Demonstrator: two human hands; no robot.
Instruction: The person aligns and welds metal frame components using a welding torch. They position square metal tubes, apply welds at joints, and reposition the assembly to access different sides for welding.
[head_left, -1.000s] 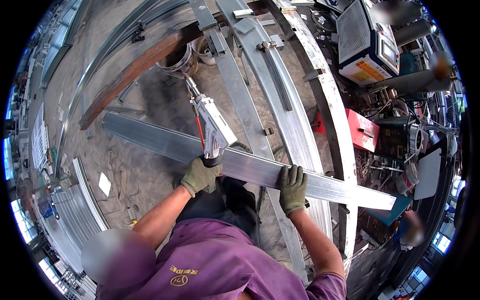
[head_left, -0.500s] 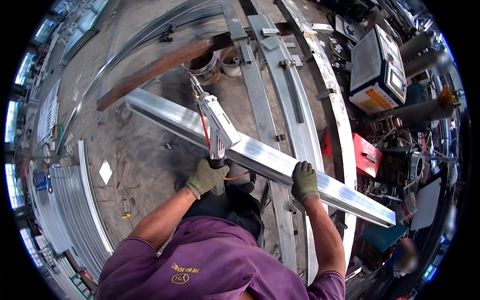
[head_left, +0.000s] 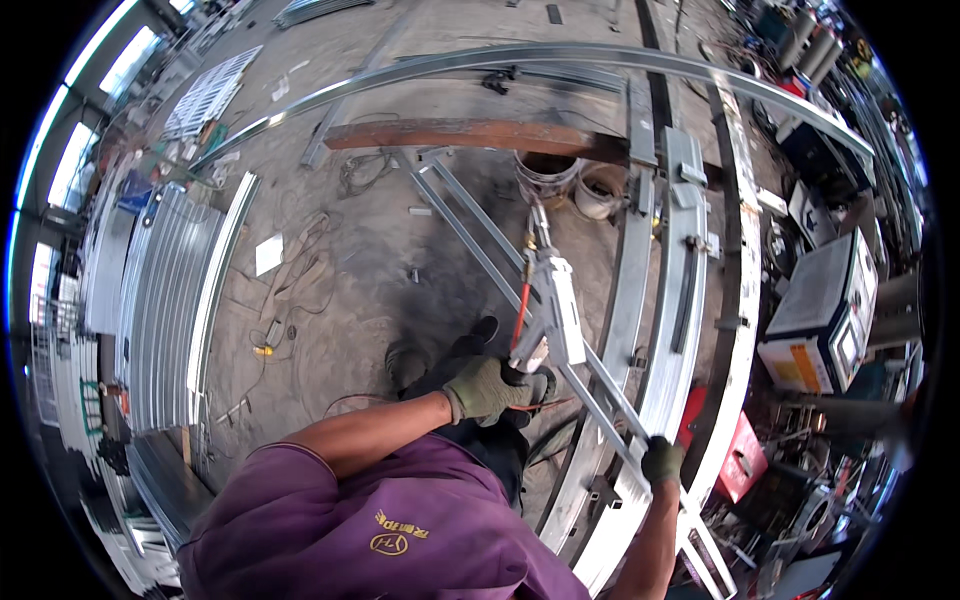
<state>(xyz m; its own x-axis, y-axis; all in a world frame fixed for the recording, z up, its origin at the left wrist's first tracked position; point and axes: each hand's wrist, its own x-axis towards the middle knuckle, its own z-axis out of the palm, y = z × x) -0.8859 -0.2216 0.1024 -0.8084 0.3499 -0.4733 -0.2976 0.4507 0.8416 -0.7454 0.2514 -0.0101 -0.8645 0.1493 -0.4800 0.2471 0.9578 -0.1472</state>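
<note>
My left hand (head_left: 483, 390), in an olive work glove, is wrapped round the grip of a silver handheld welding gun (head_left: 560, 305). The gun's brass and metal nozzle points away from me, and an orange hose runs along it. In an olive glove too, my right hand (head_left: 662, 463) is closed on a long silver metal channel (head_left: 468, 240). The channel slants from the far middle to the near right, showing two parallel edges with a gap between. Part of it is hidden behind the gun, which is above it; I cannot tell whether they touch.
Steel beams (head_left: 672, 370) run lengthwise at my right. A rusty brown beam (head_left: 480, 135) crosses ahead, near two buckets (head_left: 598, 195). A white-and-blue machine (head_left: 820, 320) and a red box (head_left: 740, 455) stand at right. Ribbed metal panels (head_left: 170, 310) lie at left.
The view has swung left. The channel has rolled from its broad shiny face to its gapped side and slants more steeply. My right hand, still gripping it, has shifted down and right in view.
</note>
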